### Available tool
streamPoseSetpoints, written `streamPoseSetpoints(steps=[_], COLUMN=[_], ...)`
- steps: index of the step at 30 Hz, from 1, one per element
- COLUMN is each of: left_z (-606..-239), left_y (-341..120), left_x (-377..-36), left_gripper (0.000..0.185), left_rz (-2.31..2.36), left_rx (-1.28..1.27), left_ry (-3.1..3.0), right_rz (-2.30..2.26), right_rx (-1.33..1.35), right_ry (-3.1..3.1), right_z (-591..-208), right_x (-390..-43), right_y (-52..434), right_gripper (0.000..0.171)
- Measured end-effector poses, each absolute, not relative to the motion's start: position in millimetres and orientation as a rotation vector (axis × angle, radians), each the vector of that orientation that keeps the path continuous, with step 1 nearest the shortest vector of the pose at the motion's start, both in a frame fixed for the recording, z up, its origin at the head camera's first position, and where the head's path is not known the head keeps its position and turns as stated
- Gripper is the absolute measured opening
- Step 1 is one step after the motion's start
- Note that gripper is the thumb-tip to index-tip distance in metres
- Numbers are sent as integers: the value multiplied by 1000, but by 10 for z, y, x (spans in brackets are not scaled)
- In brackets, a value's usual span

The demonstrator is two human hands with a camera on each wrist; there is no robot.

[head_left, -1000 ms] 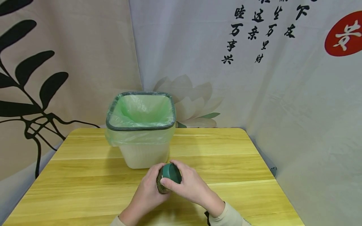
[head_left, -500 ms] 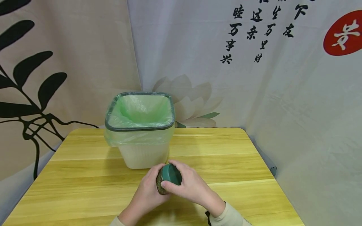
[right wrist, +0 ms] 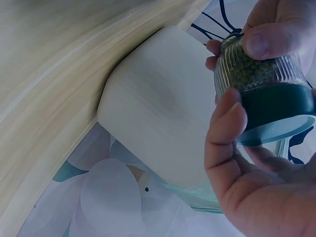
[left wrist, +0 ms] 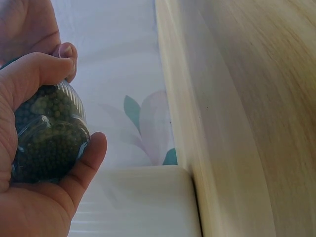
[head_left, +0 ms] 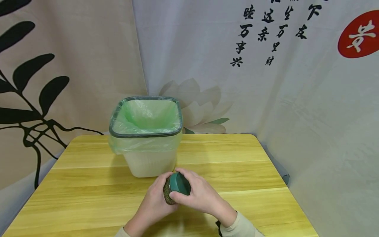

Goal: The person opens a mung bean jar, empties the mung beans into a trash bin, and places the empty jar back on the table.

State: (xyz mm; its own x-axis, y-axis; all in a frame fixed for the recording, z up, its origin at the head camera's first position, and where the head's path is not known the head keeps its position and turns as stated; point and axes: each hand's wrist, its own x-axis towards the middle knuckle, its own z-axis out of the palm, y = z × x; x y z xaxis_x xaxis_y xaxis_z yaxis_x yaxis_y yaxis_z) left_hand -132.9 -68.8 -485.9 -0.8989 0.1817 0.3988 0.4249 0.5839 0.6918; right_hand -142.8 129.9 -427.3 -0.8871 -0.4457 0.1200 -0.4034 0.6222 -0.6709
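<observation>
1. Left hand (head_left: pixel 152 202): grasping a ribbed glass jar (head_left: pixel 167 195) round its body, thumb one side, fingers the other.
2. Right hand (head_left: pixel 201 194): grasping the jar's dk green lid (head_left: pixel 179 182) by the edge, thumb on the near side, fingers on the far.
3. Jar's loc: btwn the 2 hands, held up off the desk (head_left: pixel 251 184), tilted w/ lid end to the right. Lid's on; can't tell if tight or loose. Small round greenish grains (left wrist: pixel 47 150) inside, type unclear from here.
4. Whitish bin (head_left: pixel 151 164) stands on the desk just past the jar, a bit left. Thin green bag (head_left: pixel 148 143) lines it, folded over the dk rim (head_left: pixel 145 135).
5. Bkgd: pale cloth (head_left: pixel 183 49) w/ printed lotus (head_left: pixel 201 108), black leafy branch (head_left: pixel 50 93) far left, black lettering (head_left: pixel 263 34) & red oval (head_left: pixel 344 42) upper rt.
6. Person: beige sleeves (head_left: pixel 241 227), black strap (head_left: pixel 218 227) nr the right wrist.
</observation>
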Motion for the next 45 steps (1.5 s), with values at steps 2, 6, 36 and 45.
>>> streamPoseSetpoints(steps=[2, 6, 36, 45], left_z=[-4859, -4861, -4835, -4836], left_y=[-689, -695, -731, -752], left_x=[-1330, -1328, -1344, -1353], left_gripper=[90, 90, 94, 93], left_rz=[-1216, -1221, -1261, -1304], left_rx=[-495, -502, -524, -556], left_ry=[-2534, -2530, -2556, -2563], right_rz=[-1118, -1098, -1079, -1085], right_rx=[-731, -750, -998, -1063], right_ry=[2780, 2795, 2819, 2820], right_z=[-4272, -4269, -4293, -4289], right_x=[-1427, -1423, -1454, -1450], right_y=[1300, 1302, 1354, 1370], right_gripper=[77, 76, 70, 71])
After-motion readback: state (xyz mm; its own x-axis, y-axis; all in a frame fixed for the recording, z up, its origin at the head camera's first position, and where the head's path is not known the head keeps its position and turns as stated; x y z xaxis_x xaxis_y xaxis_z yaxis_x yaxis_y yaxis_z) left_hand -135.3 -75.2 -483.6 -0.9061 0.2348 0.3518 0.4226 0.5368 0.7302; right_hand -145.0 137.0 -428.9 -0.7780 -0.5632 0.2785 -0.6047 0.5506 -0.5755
